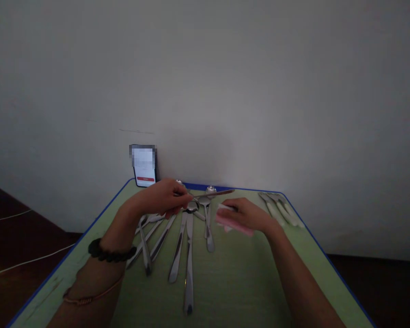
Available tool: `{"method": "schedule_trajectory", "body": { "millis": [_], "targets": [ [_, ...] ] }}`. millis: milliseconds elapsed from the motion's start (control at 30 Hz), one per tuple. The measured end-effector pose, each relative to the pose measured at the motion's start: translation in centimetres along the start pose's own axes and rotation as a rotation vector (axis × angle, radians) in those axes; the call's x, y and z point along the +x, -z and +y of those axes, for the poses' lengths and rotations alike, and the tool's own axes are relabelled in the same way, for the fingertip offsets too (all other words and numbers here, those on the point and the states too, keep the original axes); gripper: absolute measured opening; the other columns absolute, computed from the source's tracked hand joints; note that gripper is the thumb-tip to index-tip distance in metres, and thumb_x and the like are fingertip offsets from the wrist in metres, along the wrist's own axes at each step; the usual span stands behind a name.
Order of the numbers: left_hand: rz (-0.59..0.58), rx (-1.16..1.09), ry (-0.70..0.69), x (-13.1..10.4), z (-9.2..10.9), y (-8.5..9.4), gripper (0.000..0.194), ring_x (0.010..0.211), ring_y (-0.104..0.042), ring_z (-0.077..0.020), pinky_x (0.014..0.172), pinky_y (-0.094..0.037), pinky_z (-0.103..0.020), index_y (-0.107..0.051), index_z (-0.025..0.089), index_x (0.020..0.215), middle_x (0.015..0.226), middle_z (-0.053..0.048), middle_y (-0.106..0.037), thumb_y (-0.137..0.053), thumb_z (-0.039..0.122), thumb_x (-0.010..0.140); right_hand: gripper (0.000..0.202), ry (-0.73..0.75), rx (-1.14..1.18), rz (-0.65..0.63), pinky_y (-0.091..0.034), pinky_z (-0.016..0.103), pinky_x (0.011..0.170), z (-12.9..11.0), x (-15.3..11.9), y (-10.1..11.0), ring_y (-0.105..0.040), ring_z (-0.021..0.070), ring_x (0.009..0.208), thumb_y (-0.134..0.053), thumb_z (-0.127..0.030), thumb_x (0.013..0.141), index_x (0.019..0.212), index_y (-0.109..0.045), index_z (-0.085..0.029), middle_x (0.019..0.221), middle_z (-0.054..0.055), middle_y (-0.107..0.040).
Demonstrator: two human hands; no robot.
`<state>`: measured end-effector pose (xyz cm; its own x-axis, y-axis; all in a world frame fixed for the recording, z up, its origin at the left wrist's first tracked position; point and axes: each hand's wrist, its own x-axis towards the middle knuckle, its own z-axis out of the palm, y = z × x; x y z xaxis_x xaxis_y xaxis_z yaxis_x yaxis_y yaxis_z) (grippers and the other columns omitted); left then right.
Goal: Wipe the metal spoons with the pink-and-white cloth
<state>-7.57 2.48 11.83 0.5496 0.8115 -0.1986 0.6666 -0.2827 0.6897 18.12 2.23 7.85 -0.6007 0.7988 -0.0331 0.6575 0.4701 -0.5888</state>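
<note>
Head view, left fingers (183,199) grasping one utensil (220,193), right fingers (233,213) clutching one pink cloth (235,224), three forks (287,214), one phone (145,171)

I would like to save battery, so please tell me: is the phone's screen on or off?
On: the phone's screen glows pale, with a red bar near its bottom.

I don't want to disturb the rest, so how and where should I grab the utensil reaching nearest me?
Probably pinch the utensil by its handle end, coming from the near side: that end points toward you and lies apart, while the far end sits among other cutlery.
</note>
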Motion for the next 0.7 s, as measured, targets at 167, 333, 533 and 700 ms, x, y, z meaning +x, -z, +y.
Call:
{"method": "schedule_trajectory", "body": {
  "millis": [167,333,533,700],
  "targets": [
    [0.042,0.069,0.051,0.5,0.2,-0.4,0.034,0.038,-0.052,-0.01,0.037,-0.035,-0.017,-0.051,0.016,0.057,0.047,0.001,-0.054,-0.044,0.039,0.08,0.025,-0.017,0.09,0.078,-0.041,0.025,0.062,-0.7,0.4,-0.6,-0.055,0.0136,0.069,-0.053,-0.039,0.082,0.087,-0.062,-0.016,0.08,0.004,-0.063],
    [0.046,0.088,0.036,0.9,0.7,-0.9,0.035,0.039,-0.054,-0.0106,0.038,-0.037,-0.017,-0.052,0.015,0.059,0.049,0.001,-0.056,-0.042,0.04,0.081,0.02,0.035,-0.075,0.415,-0.043,0.032,0.074,-1.3,0.0,0.2,-0.055,0.0182,0.08,-0.057,-0.035,0.081,0.088,-0.058,-0.016,0.086,0.008,-0.063],
    [0.004,0.068,-0.091,1.6,1.4,-2.0,0.043,0.042,-0.055,-0.0103,0.041,-0.037,-0.017,-0.053,0.014,0.059,0.053,-0.001,-0.059,-0.04,0.047,0.084,0.016,0.143,-0.123,0.271,-0.04,0.03,0.076,-2.1,0.7,-0.4,-0.057,0.0174,0.081,-0.051,-0.028,0.086,0.093,-0.062,-0.019,0.09,0.005,-0.066],
    [0.096,0.059,-0.084,2.3,1.0,-2.6,0.044,0.053,-0.061,-0.0141,0.049,-0.041,-0.021,-0.057,0.015,0.09,0.068,-0.003,-0.066,-0.045,0.057,0.08,0.025,0.034,-0.063,0.1,-0.038,0.024,0.059,-0.7,-0.2,1.0,-0.052,0.0131,0.061,-0.043,-0.033,0.088,0.085,-0.063,-0.017,0.07,0.002,-0.062]
  ]
}}
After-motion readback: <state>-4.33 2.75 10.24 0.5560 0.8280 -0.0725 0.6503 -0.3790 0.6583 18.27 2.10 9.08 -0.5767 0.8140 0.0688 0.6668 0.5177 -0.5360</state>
